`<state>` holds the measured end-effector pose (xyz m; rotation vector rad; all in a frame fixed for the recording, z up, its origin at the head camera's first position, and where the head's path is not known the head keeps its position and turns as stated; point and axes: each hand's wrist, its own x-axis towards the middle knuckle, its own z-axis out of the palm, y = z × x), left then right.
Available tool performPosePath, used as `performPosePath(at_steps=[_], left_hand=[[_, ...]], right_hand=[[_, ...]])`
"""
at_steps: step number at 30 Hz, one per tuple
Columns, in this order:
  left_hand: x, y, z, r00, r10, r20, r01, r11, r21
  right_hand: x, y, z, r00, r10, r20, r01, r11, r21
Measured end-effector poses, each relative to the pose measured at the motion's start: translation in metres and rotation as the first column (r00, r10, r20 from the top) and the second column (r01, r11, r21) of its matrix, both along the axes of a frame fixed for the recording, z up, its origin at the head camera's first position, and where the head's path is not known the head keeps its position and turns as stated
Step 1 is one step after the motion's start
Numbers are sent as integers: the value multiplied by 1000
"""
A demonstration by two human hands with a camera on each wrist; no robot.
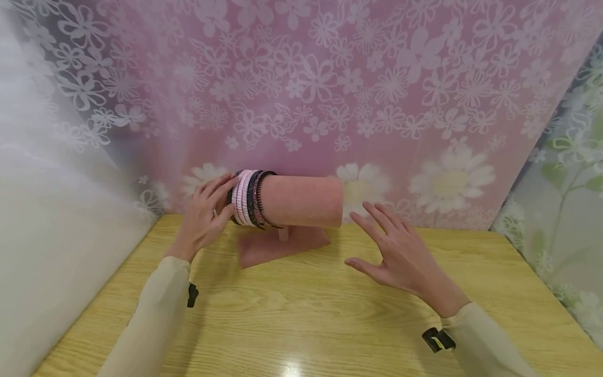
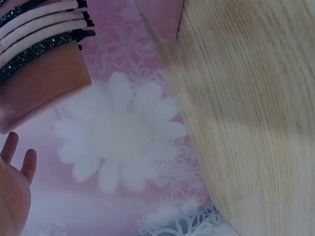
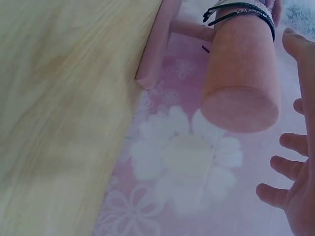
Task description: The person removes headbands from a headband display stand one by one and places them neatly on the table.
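A pink padded roll (image 1: 301,200) lies sideways on a post above a flat pink base (image 1: 282,247). Several headbands (image 1: 248,199) ring its left half, some pale pink and ribbed, others dark and glittery; their dark toothed ends show in the left wrist view. My left hand (image 1: 202,214) is at the roll's left end, fingers loosely extended beside the headbands; whether the fingertips touch them is unclear. My right hand (image 1: 405,251) hovers to the right of the roll's bare end (image 3: 241,109), fingers spread, thumb apart, holding nothing.
The stand is on a yellow wood-grain table (image 1: 282,309), close to its back edge. Behind it hangs a pink floral curtain (image 1: 320,94); pale curtains (image 1: 52,183) flank both sides. Black clips (image 1: 438,339) sit at both sleeve cuffs.
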<state>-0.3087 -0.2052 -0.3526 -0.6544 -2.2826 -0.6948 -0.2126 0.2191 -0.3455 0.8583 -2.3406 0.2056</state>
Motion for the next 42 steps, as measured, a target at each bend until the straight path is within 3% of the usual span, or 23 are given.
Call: performPosePath(at_steps=[7, 12, 16, 24, 29, 34, 42], left_hand=[[0, -9, 2, 1000, 6, -5, -7, 992, -130], [2, -13, 3, 997, 50, -52, -61, 968, -243], [4, -8, 1, 991, 80, -104, -106, 957, -271], [13, 17, -8, 976, 160, -145, -186, 965, -185], [14, 24, -8, 986, 127, -111, -136, 987, -87], [2, 15, -2, 995, 55, -79, -53, 998, 29], [-23, 0, 6, 1000, -17, -3, 17, 997, 78]], right_hand=[[-12, -17, 10, 997, 52, -62, -51, 999, 5], [-21, -26, 16, 990, 66, -121, -65, 998, 12], [-29, -34, 22, 988, 77, -137, -74, 997, 27], [-48, -59, 34, 993, 110, -43, -107, 992, 71], [-64, -77, 39, 991, 123, -54, -117, 987, 106], [-77, -95, 42, 992, 114, -48, -108, 987, 115], [-85, -117, 48, 998, 53, -25, -50, 992, 118]])
